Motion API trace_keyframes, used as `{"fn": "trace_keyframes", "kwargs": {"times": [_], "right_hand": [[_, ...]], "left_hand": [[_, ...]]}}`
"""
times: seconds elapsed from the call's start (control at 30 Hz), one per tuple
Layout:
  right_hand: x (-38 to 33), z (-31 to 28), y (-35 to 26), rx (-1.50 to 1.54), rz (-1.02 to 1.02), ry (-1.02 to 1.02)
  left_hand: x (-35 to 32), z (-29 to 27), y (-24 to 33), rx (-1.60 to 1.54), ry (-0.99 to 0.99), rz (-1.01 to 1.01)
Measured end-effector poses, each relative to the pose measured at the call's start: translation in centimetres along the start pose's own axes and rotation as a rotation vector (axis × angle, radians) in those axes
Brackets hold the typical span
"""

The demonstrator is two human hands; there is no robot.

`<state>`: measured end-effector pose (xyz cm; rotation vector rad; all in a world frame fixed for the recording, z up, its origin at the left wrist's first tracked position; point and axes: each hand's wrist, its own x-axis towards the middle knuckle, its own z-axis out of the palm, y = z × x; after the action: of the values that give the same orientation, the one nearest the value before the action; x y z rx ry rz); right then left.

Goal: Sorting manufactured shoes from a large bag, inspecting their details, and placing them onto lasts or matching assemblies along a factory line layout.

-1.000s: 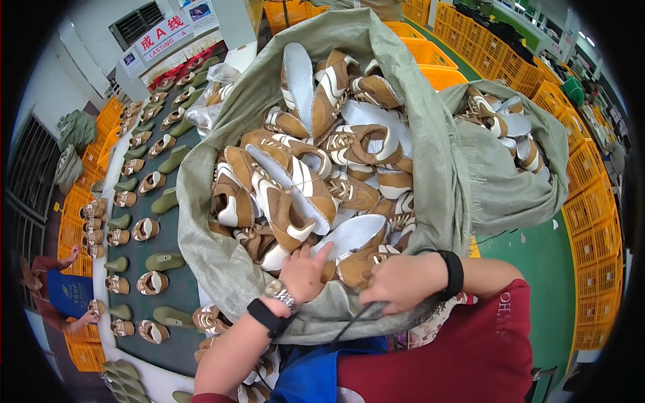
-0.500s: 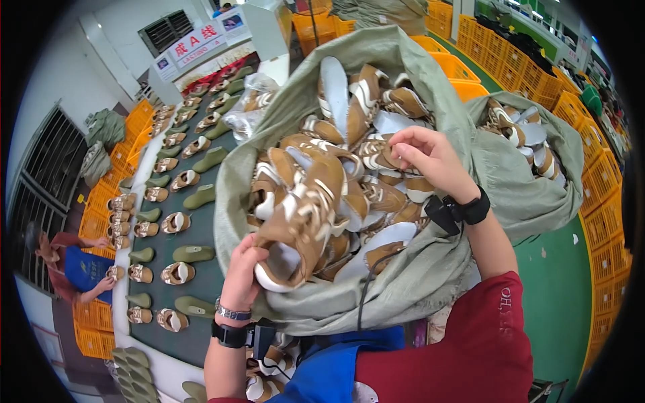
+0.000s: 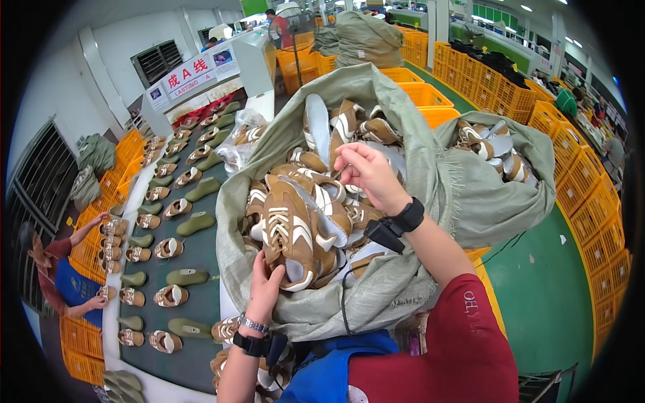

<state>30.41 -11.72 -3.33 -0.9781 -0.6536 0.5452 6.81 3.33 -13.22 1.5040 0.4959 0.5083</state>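
A large grey-green woven sack full of brown sneakers with white stripes stands open in front of me. At its near left side my left hand is closed on the edge of one sneaker, whose laced top faces up. Over the middle of the pile my right hand is held with thumb and fingertips pinched together. Whether anything small sits between those fingertips cannot be made out. Pale insole-like pieces stick out among the sneakers. The lower part of the pile is hidden.
On the left, a dark conveyor belt carries sneakers and green shoe lasts. Beyond it a person in a blue apron handles sneakers. A second filled sack stands right. Orange crates line the green floor. A black cord hangs over the sack.
The sneaker in my left hand has turned from opening toward me to laces up, lower against the pile. My right hand has shifted left over the pile. The view has tilted up.
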Motion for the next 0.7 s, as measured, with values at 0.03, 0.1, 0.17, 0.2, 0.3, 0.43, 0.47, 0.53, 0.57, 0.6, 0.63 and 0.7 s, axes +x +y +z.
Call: {"fn": "trace_keyframes", "kwargs": {"times": [0.03, 0.1, 0.17, 0.2, 0.3, 0.43, 0.47, 0.53, 0.57, 0.6, 0.63, 0.7], "right_hand": [[-0.1, -0.2, -0.1, -0.004, -0.007, 0.004], [-0.2, -0.3, -0.2, -0.106, -0.088, 0.039], [-0.7, 0.9, -0.5, -0.187, -0.198, 0.018], [-1.2, 2.1, -0.7, -0.268, -0.305, -0.002], [-3.1, 6.8, -0.8, -0.350, -0.355, -0.096], [-5.3, 13.4, -1.5, -0.188, -0.460, -0.381], [-5.4, 15.2, -1.5, -0.190, -0.633, -0.401], [-5.3, 16.9, -1.7, -0.286, -0.647, -0.468], [-5.1, 17.6, -1.8, -0.345, -0.793, -0.470], [-4.8, 18.1, -1.9, -0.403, -0.939, -0.471], [-4.4, 18.3, -1.9, -0.551, -1.108, -0.405], [-3.9, 18.6, -1.5, -0.591, -1.156, -0.404]], "left_hand": [[-0.2, 0.0, -0.2, 0.057, 0.009, 0.090], [-1.1, 1.0, 1.4, 0.309, 0.055, 0.238], [-2.2, 2.4, 3.2, 0.584, 0.078, 0.448], [-2.5, 2.8, 3.3, 0.628, 0.040, 0.551], [-4.2, 4.0, 5.0, 0.609, -0.148, 0.431], [-5.8, 5.8, 5.7, 0.190, -0.308, 0.308], [-6.1, 5.6, 6.2, 0.028, -0.343, 0.199], [-6.1, 5.1, 6.6, -0.129, -0.381, 0.092], [-6.2, 4.9, 6.5, -0.169, -0.305, 0.091], [-6.2, 4.5, 6.4, -0.210, -0.227, 0.090], [-6.0, 3.8, 6.1, -0.138, -0.285, 0.105], [-5.8, 3.5, 5.8, -0.164, -0.284, 0.085]]}}
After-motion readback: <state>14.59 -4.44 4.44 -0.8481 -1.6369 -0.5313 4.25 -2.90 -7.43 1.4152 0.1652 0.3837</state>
